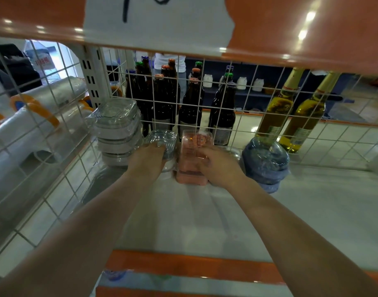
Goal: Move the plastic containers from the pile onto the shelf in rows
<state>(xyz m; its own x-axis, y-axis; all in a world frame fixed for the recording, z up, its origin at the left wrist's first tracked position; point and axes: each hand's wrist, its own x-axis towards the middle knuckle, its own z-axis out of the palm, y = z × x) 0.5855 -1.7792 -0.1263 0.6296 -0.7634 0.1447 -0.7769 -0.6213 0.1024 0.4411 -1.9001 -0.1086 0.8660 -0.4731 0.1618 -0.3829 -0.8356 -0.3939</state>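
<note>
Both arms reach over the shelf's (205,221) smooth pale top. The left hand (148,160) grips a see-through box stack (164,144). Touching beside it, the right hand (218,163) holds a pink box stack (192,155). Near the back edge, a blue round stack (266,161) sits right; a taller clear stack (117,129) fills the back-left corner. Behind the wire grid (205,99) stand shiny brown glass bottles (190,108).

We're in a shop here, down among the retail shelving: an orange-edged shelf (183,211) with a white wire grid back (226,99) and a slotted metal upright (91,80). On the shelf edge above hangs a handwritten paper price tag (158,20). Behind the grid, brown glass bottles (190,108) stand in rows, two golden bottles (290,112) beside them. Wrapped stacks of plastic containers (117,129) sit as stock, rolls of plastic film (55,97) fill the next bay, and more goods line a dark shelf (248,91) across the tiled aisle.
</note>
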